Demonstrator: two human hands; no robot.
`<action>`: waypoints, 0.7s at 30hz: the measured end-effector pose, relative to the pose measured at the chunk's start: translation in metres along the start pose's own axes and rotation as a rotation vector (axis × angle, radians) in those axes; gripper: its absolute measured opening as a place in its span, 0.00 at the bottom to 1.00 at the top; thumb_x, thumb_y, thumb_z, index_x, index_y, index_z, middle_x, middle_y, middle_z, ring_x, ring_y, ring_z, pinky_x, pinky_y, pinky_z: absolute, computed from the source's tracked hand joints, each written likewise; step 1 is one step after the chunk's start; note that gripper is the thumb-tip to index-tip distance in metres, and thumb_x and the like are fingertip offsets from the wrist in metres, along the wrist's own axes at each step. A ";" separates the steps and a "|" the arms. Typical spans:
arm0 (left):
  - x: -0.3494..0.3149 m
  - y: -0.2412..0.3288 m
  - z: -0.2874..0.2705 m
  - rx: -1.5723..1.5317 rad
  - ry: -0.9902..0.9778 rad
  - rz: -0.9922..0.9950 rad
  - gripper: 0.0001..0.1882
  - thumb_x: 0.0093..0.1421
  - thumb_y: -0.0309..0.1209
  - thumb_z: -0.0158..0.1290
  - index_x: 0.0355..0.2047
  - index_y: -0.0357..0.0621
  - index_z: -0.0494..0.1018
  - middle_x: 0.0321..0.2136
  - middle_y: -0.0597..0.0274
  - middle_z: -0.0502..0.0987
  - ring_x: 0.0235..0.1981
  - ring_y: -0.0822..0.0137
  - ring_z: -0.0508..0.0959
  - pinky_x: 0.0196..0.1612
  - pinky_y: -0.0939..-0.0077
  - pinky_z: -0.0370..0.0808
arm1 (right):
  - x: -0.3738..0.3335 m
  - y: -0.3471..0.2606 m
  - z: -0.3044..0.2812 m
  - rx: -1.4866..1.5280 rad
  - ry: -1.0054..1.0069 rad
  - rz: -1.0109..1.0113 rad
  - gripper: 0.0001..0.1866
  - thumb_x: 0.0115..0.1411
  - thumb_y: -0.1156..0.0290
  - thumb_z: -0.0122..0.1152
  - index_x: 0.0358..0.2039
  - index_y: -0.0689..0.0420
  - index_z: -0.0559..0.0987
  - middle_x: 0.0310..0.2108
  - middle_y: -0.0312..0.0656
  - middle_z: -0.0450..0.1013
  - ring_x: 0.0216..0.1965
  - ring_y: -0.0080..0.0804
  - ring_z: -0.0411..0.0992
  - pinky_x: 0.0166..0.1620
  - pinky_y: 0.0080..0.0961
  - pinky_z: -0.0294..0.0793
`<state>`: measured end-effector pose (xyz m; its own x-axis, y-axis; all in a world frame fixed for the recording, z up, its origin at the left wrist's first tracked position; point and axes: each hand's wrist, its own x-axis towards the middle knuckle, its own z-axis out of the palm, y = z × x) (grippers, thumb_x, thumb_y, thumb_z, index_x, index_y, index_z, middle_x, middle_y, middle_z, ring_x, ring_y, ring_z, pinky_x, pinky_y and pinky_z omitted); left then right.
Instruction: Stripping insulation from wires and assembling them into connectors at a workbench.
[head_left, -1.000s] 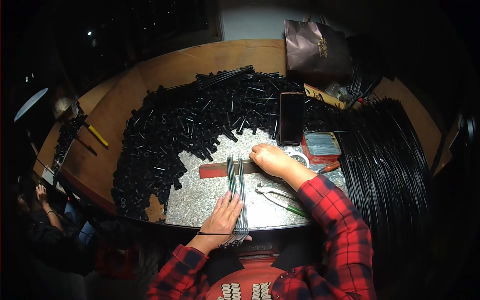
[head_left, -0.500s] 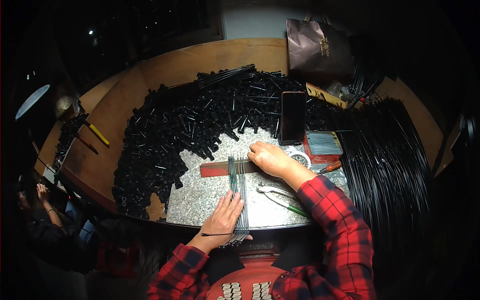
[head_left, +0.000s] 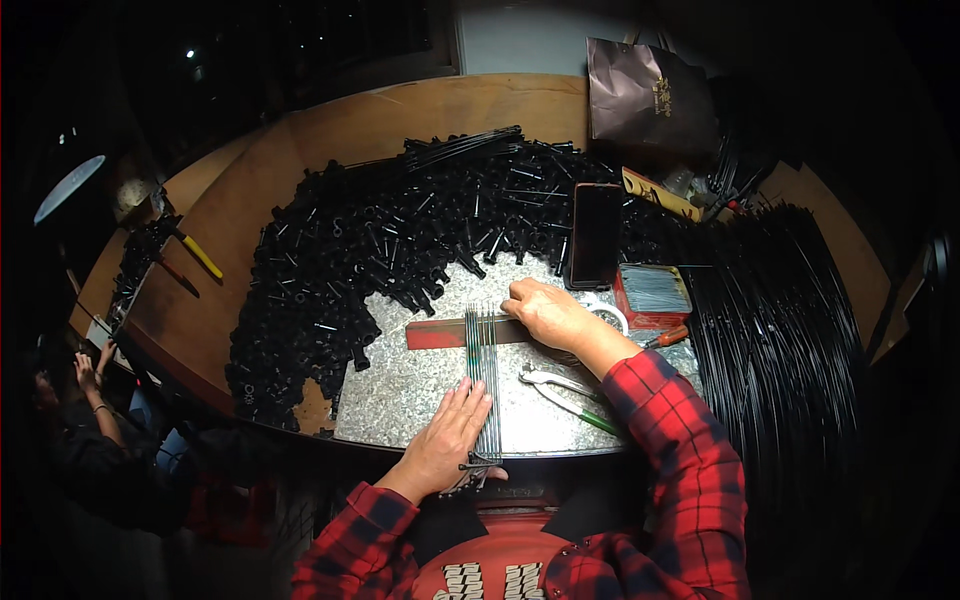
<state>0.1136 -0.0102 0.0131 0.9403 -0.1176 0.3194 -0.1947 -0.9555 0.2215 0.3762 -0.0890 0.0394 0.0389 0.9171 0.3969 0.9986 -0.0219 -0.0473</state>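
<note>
Several thin metal rods [head_left: 487, 365] lie side by side, pointing away from me across a red and dark flat bar [head_left: 435, 335]. My left hand [head_left: 447, 440] rests along their near part with its fingers stretched out flat. Its thumb shows to the right of the rods' black near ends [head_left: 480, 466], which gather at the table's front edge. Beside the far ends of the rods, my right hand [head_left: 548, 315] is closed in a pinch over the bar's right part. Whatever sits between those fingertips is hidden.
Green-handled pliers [head_left: 570, 400] lie right of the rods. Behind stand a phone [head_left: 595, 235] and a red box of thin pins [head_left: 650, 295], near an orange-handled screwdriver [head_left: 668, 337]. Black tubular parts [head_left: 350, 250] heap around the metal plate [head_left: 390, 400]; long black rods [head_left: 780, 330] fill the right.
A rod that stuck out leftward across my left hand now no longer crosses it; its end sits by the other rod ends. Both hands stay in nearly the same places.
</note>
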 end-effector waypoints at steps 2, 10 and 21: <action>0.000 -0.002 0.002 -0.018 0.012 0.003 0.51 0.45 0.60 0.56 0.55 0.24 0.60 0.58 0.34 0.59 0.62 0.41 0.57 0.62 0.53 0.55 | 0.001 0.000 -0.001 0.007 0.023 -0.003 0.07 0.52 0.73 0.51 0.27 0.61 0.75 0.31 0.46 0.69 0.40 0.42 0.70 0.42 0.34 0.72; -0.001 -0.003 0.004 -0.024 0.013 -0.007 0.52 0.46 0.61 0.55 0.57 0.25 0.57 0.58 0.34 0.59 0.62 0.41 0.56 0.63 0.54 0.54 | 0.006 -0.007 0.005 -0.001 0.051 -0.012 0.08 0.52 0.72 0.51 0.27 0.61 0.76 0.32 0.46 0.69 0.40 0.41 0.69 0.42 0.34 0.71; -0.004 -0.004 0.003 -0.040 0.011 -0.012 0.49 0.48 0.54 0.57 0.58 0.27 0.55 0.59 0.35 0.57 0.63 0.43 0.54 0.64 0.54 0.53 | 0.003 -0.005 0.003 -0.009 0.044 0.020 0.08 0.53 0.71 0.50 0.26 0.61 0.76 0.31 0.45 0.68 0.38 0.42 0.69 0.41 0.35 0.71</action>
<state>0.1113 -0.0072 0.0082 0.9395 -0.1031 0.3267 -0.1948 -0.9452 0.2621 0.3709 -0.0855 0.0383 0.0607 0.8981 0.4356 0.9979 -0.0443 -0.0477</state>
